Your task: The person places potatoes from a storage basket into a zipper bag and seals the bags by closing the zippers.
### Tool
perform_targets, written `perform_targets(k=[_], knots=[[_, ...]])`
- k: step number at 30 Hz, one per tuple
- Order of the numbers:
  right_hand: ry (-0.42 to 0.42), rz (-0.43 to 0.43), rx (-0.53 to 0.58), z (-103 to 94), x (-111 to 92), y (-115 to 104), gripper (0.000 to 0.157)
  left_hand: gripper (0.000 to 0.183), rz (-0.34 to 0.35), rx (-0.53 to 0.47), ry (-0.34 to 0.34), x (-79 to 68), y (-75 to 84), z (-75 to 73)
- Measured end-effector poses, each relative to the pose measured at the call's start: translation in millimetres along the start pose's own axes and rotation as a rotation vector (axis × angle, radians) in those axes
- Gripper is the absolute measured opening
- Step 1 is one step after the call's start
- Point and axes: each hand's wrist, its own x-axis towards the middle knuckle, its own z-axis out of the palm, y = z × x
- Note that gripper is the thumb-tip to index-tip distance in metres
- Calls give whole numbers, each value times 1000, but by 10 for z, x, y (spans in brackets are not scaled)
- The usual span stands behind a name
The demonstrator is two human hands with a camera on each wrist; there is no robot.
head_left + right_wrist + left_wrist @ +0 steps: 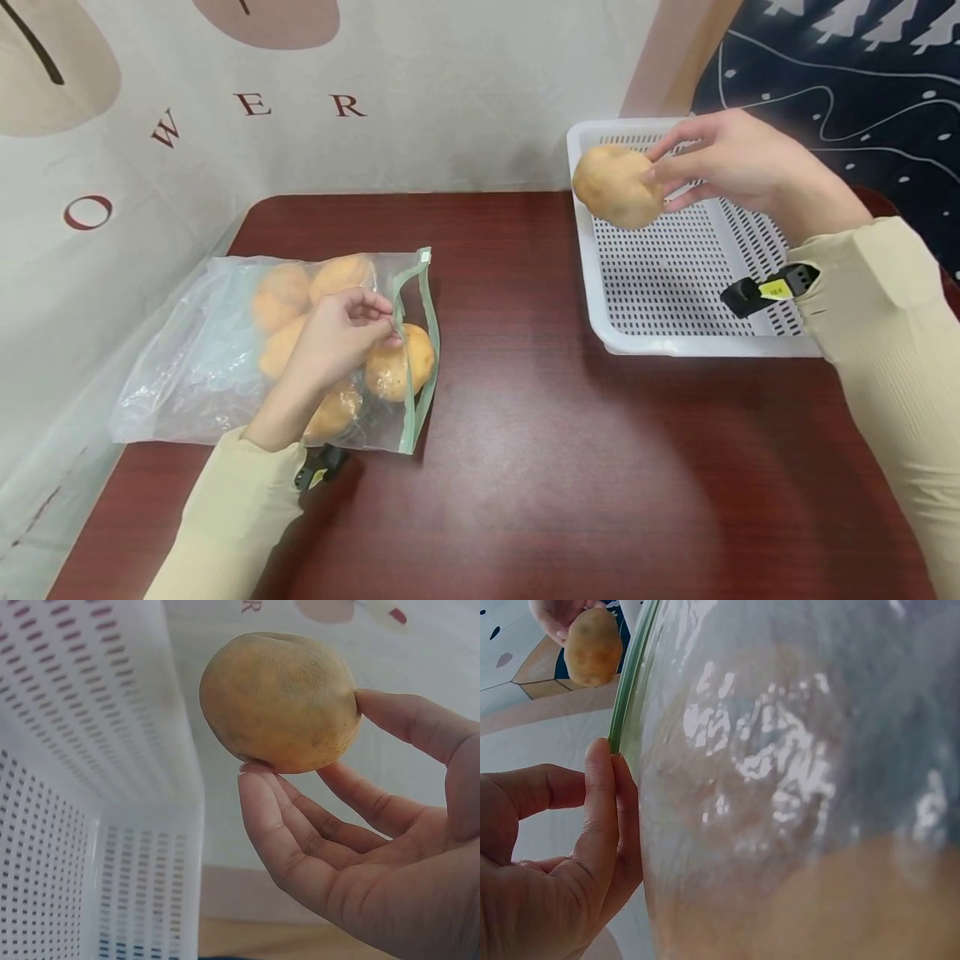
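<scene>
My right hand [723, 162] holds a potato [617, 187] between thumb and fingers, raised over the left part of a white perforated basket [588, 275]. In the right wrist view the thumb presses one side of the potato [279, 701] and the fingertips the underside. On the left, a clear zip bag [187, 367] with a green zip edge lies on the table, several potatoes [333, 412] inside. My left hand [341, 333] pinches the bag's edge near its mouth, which faces right. The left wrist view has the fingertips right at the green zip strip [634, 675].
The dark red-brown table [510, 433] lies between bag and basket. A pale cloth [450, 100] printed with letters hangs behind it, and a navy cloth [862, 92] with white trees is at the back right. Each wrist carries a small black camera mount [768, 289].
</scene>
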Motion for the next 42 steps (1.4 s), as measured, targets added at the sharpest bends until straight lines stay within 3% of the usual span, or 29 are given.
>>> perform_targets(k=[12,21,29,42], knots=[[-18,-44,-30,272,-91,-232,26,17,14,8,2,-5,19,-5],[-98,-98,7,658,-139,-408,22,15,14,16,1,14,0,6],[-158,-72,-52,1036,-119,-419,23,16,8,-1,-7,15,20,11],[-223,-71,-33,1531,-95,-367,20,16,6,-1,-12,17,31,6]])
